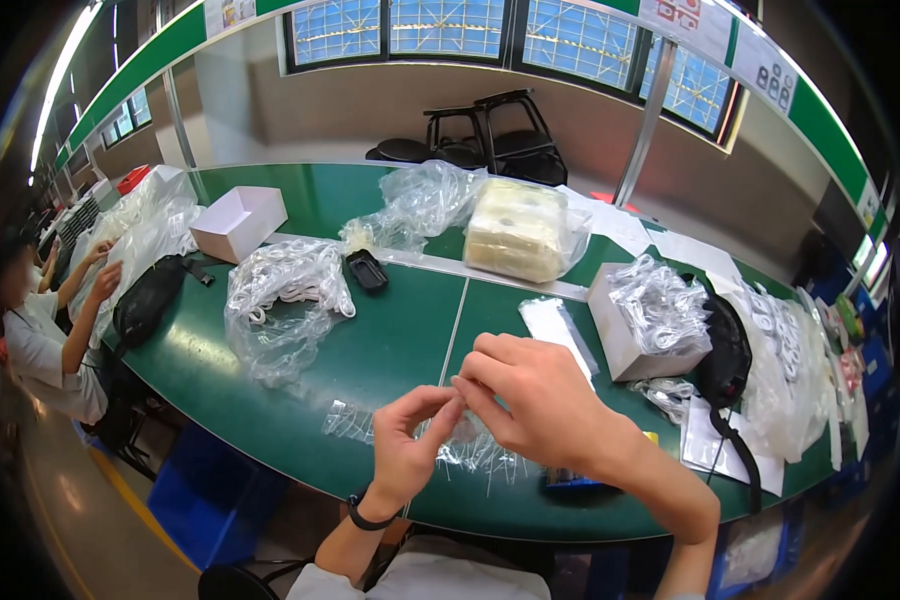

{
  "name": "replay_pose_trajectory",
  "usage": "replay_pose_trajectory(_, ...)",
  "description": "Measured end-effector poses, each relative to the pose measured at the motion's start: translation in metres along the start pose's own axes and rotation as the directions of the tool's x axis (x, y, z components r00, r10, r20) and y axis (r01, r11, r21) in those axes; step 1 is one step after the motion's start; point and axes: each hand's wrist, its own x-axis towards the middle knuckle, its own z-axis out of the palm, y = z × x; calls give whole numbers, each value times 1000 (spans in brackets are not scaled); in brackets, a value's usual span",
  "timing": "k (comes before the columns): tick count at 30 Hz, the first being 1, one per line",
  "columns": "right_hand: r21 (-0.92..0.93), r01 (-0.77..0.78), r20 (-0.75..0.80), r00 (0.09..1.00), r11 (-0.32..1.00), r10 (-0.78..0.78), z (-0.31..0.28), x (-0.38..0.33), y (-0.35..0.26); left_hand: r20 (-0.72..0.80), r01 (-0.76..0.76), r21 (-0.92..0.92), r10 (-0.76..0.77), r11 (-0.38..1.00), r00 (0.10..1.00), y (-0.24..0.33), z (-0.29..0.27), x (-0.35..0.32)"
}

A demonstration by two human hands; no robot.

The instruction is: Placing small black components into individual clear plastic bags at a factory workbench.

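Observation:
Above the green table's near edge my left hand (pixel 413 440) and my right hand (pixel 530 395) meet, fingertips pinched together. Whatever they hold between them is too small and too covered to make out; a bit of clear film seems to show just below the fingers. Under and beside my hands lie several small clear pieces with thin pale strands (pixel 485 462), spread along the table. Beyond my right hand is a flat white packet in a clear sleeve (pixel 553 325). A blue object (pixel 570 480) sits partly hidden under my right forearm.
White cables in a clear bag (pixel 285 285) lie left, near a black plastic part (pixel 367 270). An open white box (pixel 238 225) and a wrapped cream stack (pixel 515 228) stand farther back. Rightward are a box of bagged cables (pixel 660 305) and a black pouch (pixel 725 350). A co-worker (pixel 55 330) sits left.

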Motion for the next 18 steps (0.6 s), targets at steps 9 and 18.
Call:
replay_pose_trajectory(9,-100,28,-126,991,995,-40,10,-3,8,-138,-64,112,79,992,987,9,8,3)
replay_pose_trajectory(18,-445,215,-94,954,869,-285,22,-12,5,-148,-181,494,288,850,946,5,10,1)
